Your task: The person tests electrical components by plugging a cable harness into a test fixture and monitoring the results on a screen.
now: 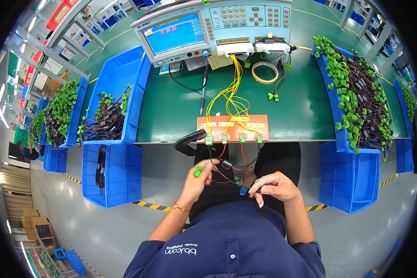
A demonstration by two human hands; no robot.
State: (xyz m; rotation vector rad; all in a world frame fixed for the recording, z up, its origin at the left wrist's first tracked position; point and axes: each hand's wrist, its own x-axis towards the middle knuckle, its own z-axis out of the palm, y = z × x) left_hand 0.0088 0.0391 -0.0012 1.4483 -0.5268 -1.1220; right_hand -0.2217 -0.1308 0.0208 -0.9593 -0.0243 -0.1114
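My left hand [199,180] is closed in front of the test board, with a green terminal connector [198,171] held among its partly blurred fingers. Between thumb and fingers, my right hand [278,186] pinches the end of a black cable [227,178]. Red and black wires run up from between the hands, with a small black cylinder [227,164] on them. Along the front edge of the orange test board [232,121], several green connectors [225,139] sit in a row, and the wires lead to them. Yellow wires [236,83] link the board to the tester.
A bench tester [213,32] with a lit screen stands at the back. Wire harnesses fill the blue bin [340,116] at right and part of the blue bin [133,92] at left. A tape roll [265,72], a pen [203,99] and a black clamp [185,142] are nearby.
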